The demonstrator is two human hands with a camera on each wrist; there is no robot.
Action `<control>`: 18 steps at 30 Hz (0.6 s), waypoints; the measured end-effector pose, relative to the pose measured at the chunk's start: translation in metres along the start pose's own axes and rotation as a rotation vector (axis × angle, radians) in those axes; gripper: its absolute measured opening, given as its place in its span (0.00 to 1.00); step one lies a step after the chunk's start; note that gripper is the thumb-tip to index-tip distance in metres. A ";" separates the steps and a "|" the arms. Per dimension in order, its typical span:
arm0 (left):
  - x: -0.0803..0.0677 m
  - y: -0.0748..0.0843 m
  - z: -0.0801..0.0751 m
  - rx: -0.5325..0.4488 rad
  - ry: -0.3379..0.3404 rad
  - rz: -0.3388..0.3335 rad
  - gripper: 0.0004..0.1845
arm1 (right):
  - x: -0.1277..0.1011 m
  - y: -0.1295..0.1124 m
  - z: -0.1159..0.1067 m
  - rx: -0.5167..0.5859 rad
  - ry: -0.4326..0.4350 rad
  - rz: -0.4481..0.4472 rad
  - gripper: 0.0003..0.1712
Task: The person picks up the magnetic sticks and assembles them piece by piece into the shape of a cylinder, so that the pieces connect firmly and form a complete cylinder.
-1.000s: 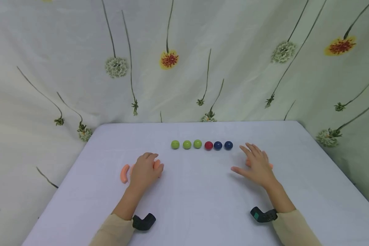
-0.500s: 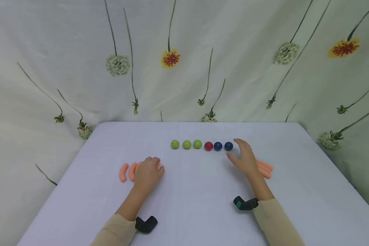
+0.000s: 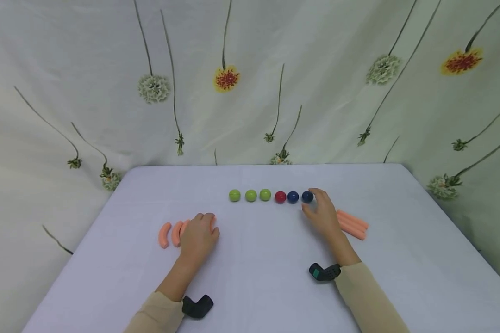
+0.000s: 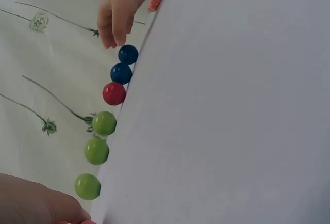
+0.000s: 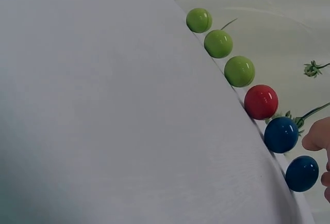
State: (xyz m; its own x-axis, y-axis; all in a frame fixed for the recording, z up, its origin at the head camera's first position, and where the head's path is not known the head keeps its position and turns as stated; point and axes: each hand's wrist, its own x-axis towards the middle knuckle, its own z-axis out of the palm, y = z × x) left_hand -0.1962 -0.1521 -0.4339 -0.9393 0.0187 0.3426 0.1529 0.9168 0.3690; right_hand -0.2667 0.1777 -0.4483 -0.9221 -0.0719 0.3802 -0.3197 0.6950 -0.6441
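Blue ball — glossy, round — beside right hand.

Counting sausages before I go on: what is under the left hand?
The left hand rests on orange toy sausages. Two sausages lie clear beside it, and ends of others peek out by the fingers. How many it covers cannot be seen.

**What the views leave hidden**

In the head view, the left hand covers part of the orange sausages left of centre, so their count is unclear. The right hand hides the near end of the orange sticks. Whether its fingertips touch the end blue ball cannot be told. At the right wrist view's right edge, only fingertips show.
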 end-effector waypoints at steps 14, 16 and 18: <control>-0.004 0.003 0.007 0.020 -0.027 0.070 0.06 | 0.010 0.003 0.011 -0.116 -0.047 0.080 0.29; -0.005 0.004 0.008 0.029 -0.029 0.083 0.02 | 0.010 0.004 0.012 -0.128 -0.046 0.096 0.29; -0.005 0.005 0.009 0.042 -0.029 0.094 0.01 | 0.010 0.004 0.013 -0.134 -0.040 0.112 0.28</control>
State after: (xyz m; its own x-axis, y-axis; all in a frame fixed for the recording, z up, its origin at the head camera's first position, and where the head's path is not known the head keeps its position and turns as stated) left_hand -0.1935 -0.1435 -0.4416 -0.9300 0.1160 0.3489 0.2279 0.9265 0.2994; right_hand -0.2802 0.1706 -0.4552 -0.9592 -0.0154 0.2824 -0.1850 0.7894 -0.5854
